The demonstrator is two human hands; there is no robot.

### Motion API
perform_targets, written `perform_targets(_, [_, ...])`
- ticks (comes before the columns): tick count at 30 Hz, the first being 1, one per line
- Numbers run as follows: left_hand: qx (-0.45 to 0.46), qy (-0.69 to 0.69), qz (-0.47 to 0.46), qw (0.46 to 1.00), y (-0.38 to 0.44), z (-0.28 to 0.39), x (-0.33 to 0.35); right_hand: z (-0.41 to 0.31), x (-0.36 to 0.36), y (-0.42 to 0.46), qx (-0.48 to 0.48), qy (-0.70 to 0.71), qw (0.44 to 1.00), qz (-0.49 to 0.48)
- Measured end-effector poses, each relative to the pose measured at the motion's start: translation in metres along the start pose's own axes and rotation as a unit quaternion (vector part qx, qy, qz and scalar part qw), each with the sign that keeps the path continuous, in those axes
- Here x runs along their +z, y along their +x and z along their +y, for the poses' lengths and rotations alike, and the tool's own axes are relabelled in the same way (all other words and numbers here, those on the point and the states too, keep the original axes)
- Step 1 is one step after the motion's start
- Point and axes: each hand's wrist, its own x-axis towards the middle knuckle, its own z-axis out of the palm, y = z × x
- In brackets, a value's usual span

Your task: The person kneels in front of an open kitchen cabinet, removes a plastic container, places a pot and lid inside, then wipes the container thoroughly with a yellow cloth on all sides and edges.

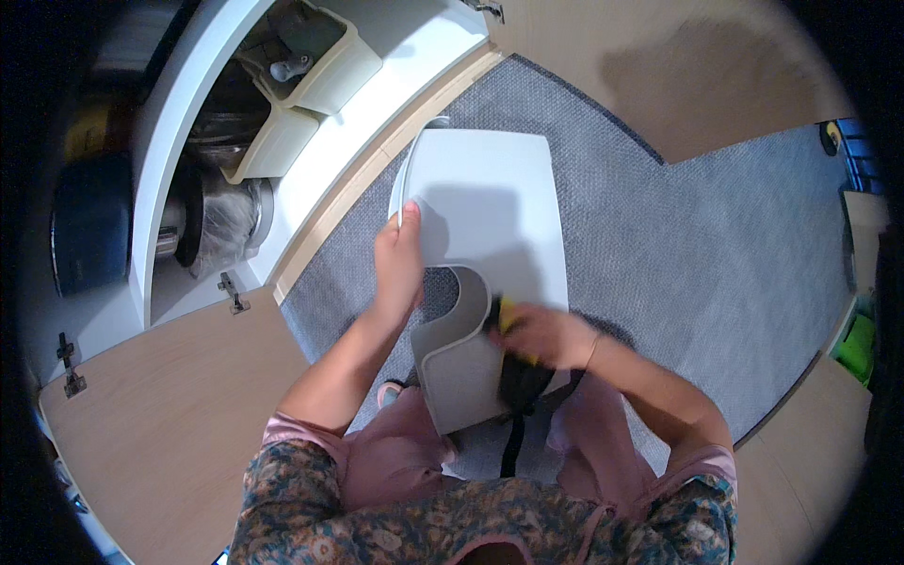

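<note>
A pale grey plastic piece (487, 205) with a broad flat face and a curved cutout at its lower left stands before me, above the grey floor mat. My left hand (399, 265) grips its left edge, thumb on the rim. Over its lower right part, my right hand (540, 335) is closed around a black and yellow tool (522, 374), whose kind blur hides. A black cord or strap (513, 445) runs down from the tool between my knees. The tool's front end is close to the cutout's curved rim (487, 311); contact cannot be told.
At the left, a white cabinet (279, 265) stands with its wooden door (176, 424) swung out low beside me. Inside are cream bins (282, 145) and a plastic-wrapped round item (226, 222). Another wooden panel (600, 42) is at the top. A green object (856, 349) lies at the far right.
</note>
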Motion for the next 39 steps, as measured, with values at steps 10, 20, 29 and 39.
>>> perform_targets(10, [0.012, -0.005, 0.059, 0.998, -0.004, 0.003, 0.016, -0.058, 0.05, -0.01, 0.214, -0.059, 0.975, 0.013])
perform_targets(20, [0.014, -0.047, 0.09, 0.995, 0.006, 0.009, -0.003, -0.048, -0.002, 0.041, 0.326, 0.031, 0.93, -0.166])
perform_targets(29, [-0.004, -0.057, -0.149, 0.987, -0.019, 0.02, -0.004, 0.028, -0.002, 0.006, 0.307, 0.028, 0.936, 0.168])
perform_targets(39, [-0.227, -0.132, -0.073, 0.962, -0.119, 0.006, -0.012, -0.066, 0.058, 0.075, 0.269, 0.189, 0.872, 0.362])
